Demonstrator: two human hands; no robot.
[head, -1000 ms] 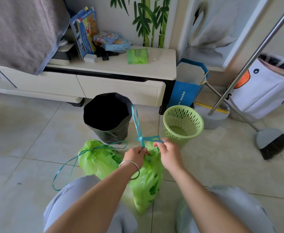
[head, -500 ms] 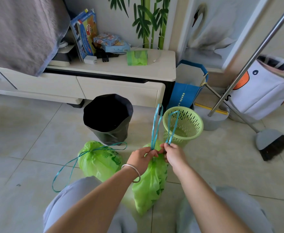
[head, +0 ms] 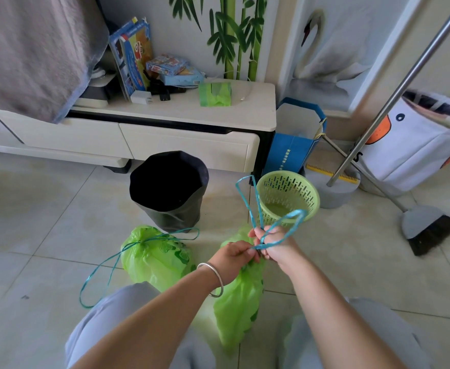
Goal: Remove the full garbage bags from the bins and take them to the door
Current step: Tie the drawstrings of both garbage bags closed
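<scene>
- While the second green bag [head: 238, 302] hangs between the person's knees, both hands meet at its neck, and I judge the teal drawstring [head: 255, 209] is being knotted so the bag can be carried without spilling.
- Left hand [head: 234, 258], bracelet at the wrist, is pinched shut on the drawstring right at the bag's mouth, holding the gather closed.
- Right hand [head: 274, 247] touches the left, fist closed on the same drawstring; one loop stands up from it and another curls out to the right, apparently mid-wrap.
- Both forearms reach forward and down from a crouch, wrists nearly meeting above the bag.
- Just left of that bag, the first green bag [head: 156, 258] sits on the floor with its neck already cinched, cord trailing loose over the tiles; it looks set aside for carrying.
- Behind the held bag stand the green slotted bin [head: 289, 195], empty with no liner, and farther left the black-lined bin [head: 169, 187], open-mouthed.
- No door shows, so the carrying step seems not yet begun.
</scene>
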